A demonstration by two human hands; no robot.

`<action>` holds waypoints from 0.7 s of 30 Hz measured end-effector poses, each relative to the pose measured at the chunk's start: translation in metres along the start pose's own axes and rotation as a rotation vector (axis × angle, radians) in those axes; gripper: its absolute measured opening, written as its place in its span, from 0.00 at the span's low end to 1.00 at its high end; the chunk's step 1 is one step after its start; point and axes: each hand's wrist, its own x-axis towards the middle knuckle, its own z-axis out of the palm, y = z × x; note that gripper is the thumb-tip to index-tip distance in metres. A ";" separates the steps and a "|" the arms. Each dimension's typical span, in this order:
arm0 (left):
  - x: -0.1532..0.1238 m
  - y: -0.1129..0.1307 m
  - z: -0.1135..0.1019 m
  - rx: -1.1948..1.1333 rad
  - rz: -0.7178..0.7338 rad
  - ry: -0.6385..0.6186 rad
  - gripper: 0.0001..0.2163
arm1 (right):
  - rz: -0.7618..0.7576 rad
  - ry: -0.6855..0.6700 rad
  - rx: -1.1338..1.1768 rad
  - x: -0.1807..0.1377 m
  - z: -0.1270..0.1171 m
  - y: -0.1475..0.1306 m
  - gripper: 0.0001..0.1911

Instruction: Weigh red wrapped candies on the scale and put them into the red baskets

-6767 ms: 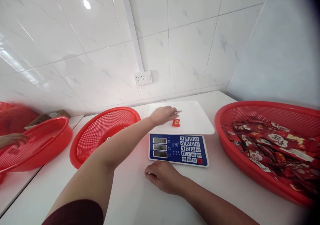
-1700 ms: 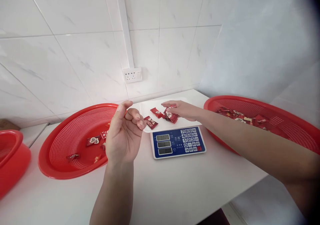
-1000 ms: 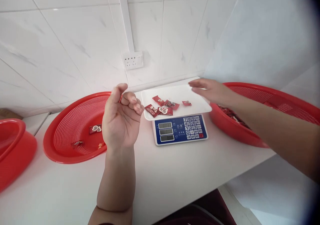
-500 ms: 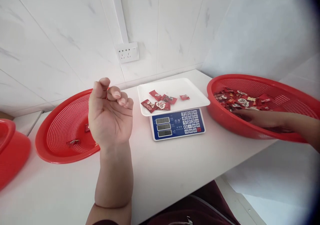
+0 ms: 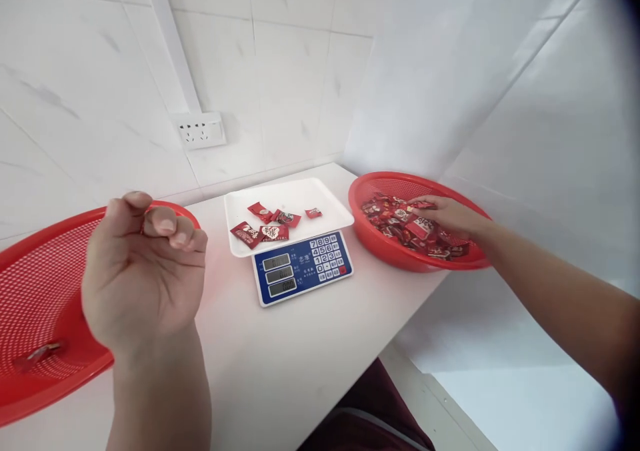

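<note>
My left hand [image 5: 147,271] is raised with its palm towards me and its fingers loosely curled. Nothing shows in its palm. Behind it is a red plastic basket [image 5: 35,271] with a wrapped candy [image 5: 44,352] inside. My right hand [image 5: 447,216] reaches into another red basket [image 5: 373,236], its fingertips around a red wrapped candy [image 5: 423,205] on a pile of such candies [image 5: 397,221]. Between the baskets stands a digital scale [image 5: 303,267], several red candies [image 5: 275,232] lying on its white tray [image 5: 310,194].
The white table [image 5: 300,344] ends along a slanting front edge at the right. Tiled wall [image 5: 300,91] rises behind the scale and carries a power socket [image 5: 200,131]. Dark red clothing [image 5: 373,411] shows below the table edge.
The view has swung to the right. My right hand has lifted from deeper in the candies to the top of the pile. My left hand keeps its loosely curled pose.
</note>
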 end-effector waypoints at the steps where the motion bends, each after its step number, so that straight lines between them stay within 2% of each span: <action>1: 0.000 0.000 0.000 0.001 -0.004 0.006 0.23 | 0.047 -0.001 0.072 0.000 0.000 -0.001 0.13; 3: -0.001 0.001 0.000 0.003 -0.008 0.006 0.22 | 0.112 0.003 0.148 -0.001 0.002 -0.004 0.12; 8: 0.000 -0.001 -0.004 -0.009 0.007 -0.028 0.19 | 0.092 0.081 0.225 -0.001 0.016 -0.024 0.08; 12: 0.003 -0.007 -0.008 -0.029 0.001 -0.062 0.16 | 0.011 0.020 0.345 0.001 0.036 -0.054 0.10; 15: 0.005 -0.010 -0.010 -0.031 0.010 -0.095 0.13 | -0.077 -0.099 0.406 -0.001 0.064 -0.086 0.10; 21: 0.002 -0.009 -0.010 -0.028 0.006 -0.105 0.12 | -0.157 -0.362 0.490 -0.007 0.143 -0.138 0.08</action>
